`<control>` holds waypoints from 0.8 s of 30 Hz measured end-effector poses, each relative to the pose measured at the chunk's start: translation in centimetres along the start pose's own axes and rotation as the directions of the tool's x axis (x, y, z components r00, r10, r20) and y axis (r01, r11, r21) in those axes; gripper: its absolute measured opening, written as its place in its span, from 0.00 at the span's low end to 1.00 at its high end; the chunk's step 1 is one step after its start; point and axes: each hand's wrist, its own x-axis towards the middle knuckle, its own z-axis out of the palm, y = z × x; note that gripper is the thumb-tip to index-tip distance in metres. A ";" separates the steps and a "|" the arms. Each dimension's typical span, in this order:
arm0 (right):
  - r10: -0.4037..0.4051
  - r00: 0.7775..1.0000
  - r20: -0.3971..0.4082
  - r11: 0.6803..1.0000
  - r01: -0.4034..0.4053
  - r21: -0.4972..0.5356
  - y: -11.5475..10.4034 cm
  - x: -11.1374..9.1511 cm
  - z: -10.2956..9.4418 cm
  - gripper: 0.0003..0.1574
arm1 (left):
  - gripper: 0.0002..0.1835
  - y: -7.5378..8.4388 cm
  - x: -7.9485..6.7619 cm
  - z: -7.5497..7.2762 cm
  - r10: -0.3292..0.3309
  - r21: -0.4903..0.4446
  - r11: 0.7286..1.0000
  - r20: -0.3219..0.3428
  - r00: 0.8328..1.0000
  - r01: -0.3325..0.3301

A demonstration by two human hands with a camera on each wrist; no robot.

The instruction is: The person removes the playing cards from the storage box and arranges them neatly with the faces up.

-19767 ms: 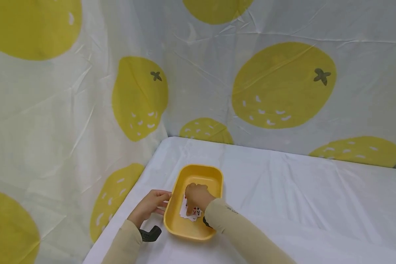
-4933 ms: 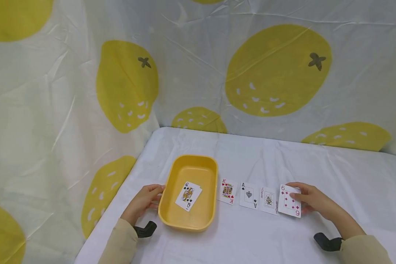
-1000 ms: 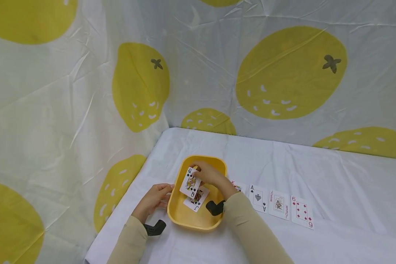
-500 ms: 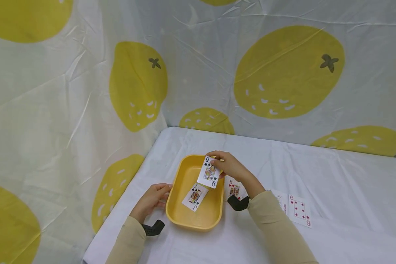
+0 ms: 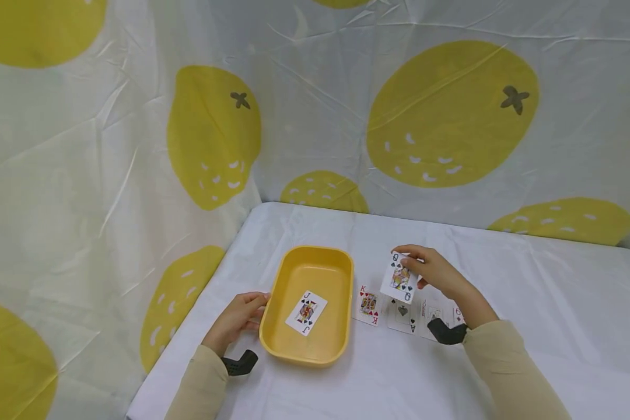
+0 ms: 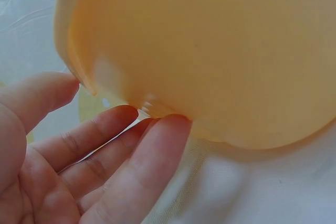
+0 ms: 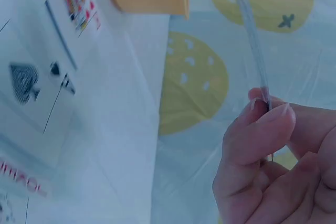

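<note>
My right hand [image 5: 433, 271] pinches a queen of spades card [image 5: 396, 281] between thumb and fingers, held tilted above the row of cards. From the right wrist the card [image 7: 249, 30] shows edge-on. Under it on the table lies an ace of spades [image 5: 402, 318], partly covered in the head view. My left hand [image 5: 237, 319] is at the left side of a yellow plastic tray [image 5: 270, 341], its extended fingertips touching the wall and rim, as the left wrist view shows. Inside the tray a jack of spades card [image 5: 306, 313] lies face up.
Right of the tray, a king of hearts [image 5: 367, 304] lies beside the ace. A joker [image 5: 431, 312] and a red card [image 5: 458, 317] follow, partly hidden by my right wrist. A lemon-print curtain [image 5: 315, 128] hangs behind the white-covered table [image 5: 399, 379].
Over the last second my right hand has lifted the queen of spades out of the tray and carried it right, over the ace. Earlier, the cards in the row came from the tray's stack.
</note>
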 end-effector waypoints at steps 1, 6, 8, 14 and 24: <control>0.010 1.000 -0.004 1.000 -0.010 -0.005 0.5 -0.5 -0.6 0.20 | 0.22 0.1 -0.1 0.0 -0.001 0.001 1.000 -0.002 1.000 0.001; 0.042 0.999 -0.029 0.997 -0.044 -0.057 2.6 -3.5 -3.5 0.22 | 0.22 0.2 -0.2 0.1 -0.003 -0.004 1.000 -0.002 1.000 0.003; 0.051 0.998 -0.038 0.995 -0.054 -0.081 3.4 -4.7 -4.5 0.22 | 0.21 0.1 -0.1 0.1 -0.001 -0.012 1.000 0.001 1.000 0.001; 0.110 0.990 -0.091 0.983 -0.122 -0.138 5.9 -8.0 -6.7 0.24 | 0.21 -0.1 0.2 -0.1 0.001 -0.030 1.000 0.005 1.000 -0.001; 0.298 0.947 -0.120 0.914 -0.319 -0.252 10.0 -12.8 -8.7 0.28 | 0.22 -0.2 0.1 -0.1 0.007 -0.021 1.000 0.013 1.000 -0.007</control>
